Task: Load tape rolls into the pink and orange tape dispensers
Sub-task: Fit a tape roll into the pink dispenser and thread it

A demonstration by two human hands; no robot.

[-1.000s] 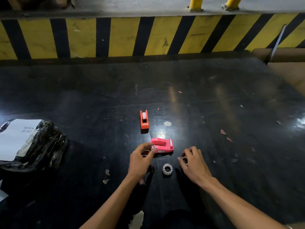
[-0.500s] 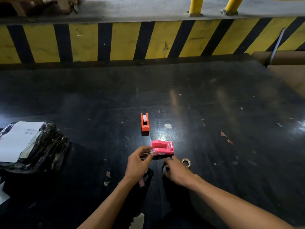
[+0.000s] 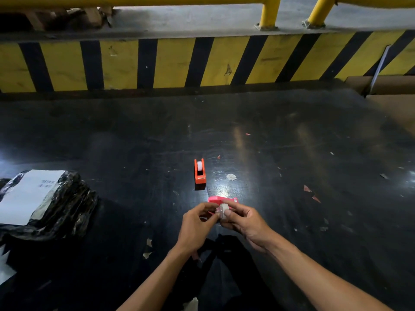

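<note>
A small white tape roll (image 3: pixel 224 211) is held just above the black table, in front of the pink dispenser (image 3: pixel 221 200). My right hand (image 3: pixel 244 223) grips the roll from the right, thumb on its face. My left hand (image 3: pixel 196 225) pinches a small pale piece (image 3: pixel 217 212) against the roll's left side; what that piece is I cannot tell. The pink dispenser lies on the table, partly hidden behind my fingers. Farther back, the orange dispenser (image 3: pixel 199 173) stands with a white roll inside it.
A black-wrapped parcel with a white label (image 3: pixel 42 203) lies at the left. A yellow and black striped barrier (image 3: pixel 202 61) bounds the far edge. Cardboard (image 3: pixel 393 86) sits at the back right. Small paper scraps (image 3: pixel 311 191) dot the table (image 3: pixel 112 142).
My right hand has picked the tape roll up from the table and brought it to my left hand, in front of the pink dispenser. The camera has tilted slightly.
</note>
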